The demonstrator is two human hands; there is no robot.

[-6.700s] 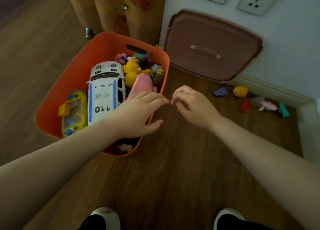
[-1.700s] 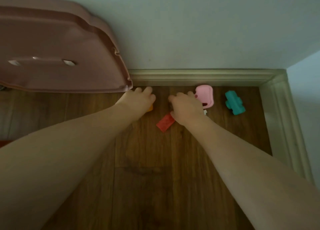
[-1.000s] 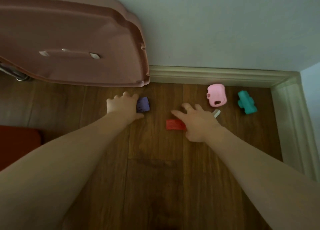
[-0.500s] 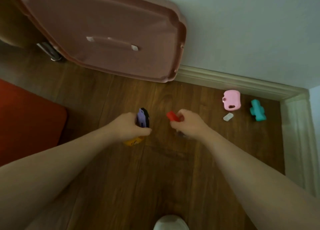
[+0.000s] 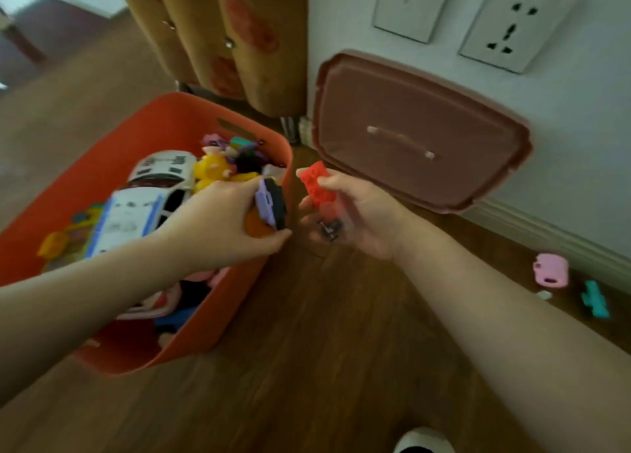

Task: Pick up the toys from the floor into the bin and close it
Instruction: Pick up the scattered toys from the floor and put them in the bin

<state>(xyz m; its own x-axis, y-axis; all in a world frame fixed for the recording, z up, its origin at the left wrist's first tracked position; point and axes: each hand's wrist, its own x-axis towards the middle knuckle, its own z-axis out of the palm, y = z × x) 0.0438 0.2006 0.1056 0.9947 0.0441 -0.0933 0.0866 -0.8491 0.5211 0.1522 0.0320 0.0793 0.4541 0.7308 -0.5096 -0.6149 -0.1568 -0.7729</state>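
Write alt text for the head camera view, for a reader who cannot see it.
A person's left hand holds a purple toy over an open orange bin of toys, while the right hand holds a red block beside it. The bin's lid leans on the wall; a pink toy and a teal toy lie on the floor.

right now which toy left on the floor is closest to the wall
The pink toy. It lies nearest the baseboard, while the white bit and teal toy sit farther out on the floor.
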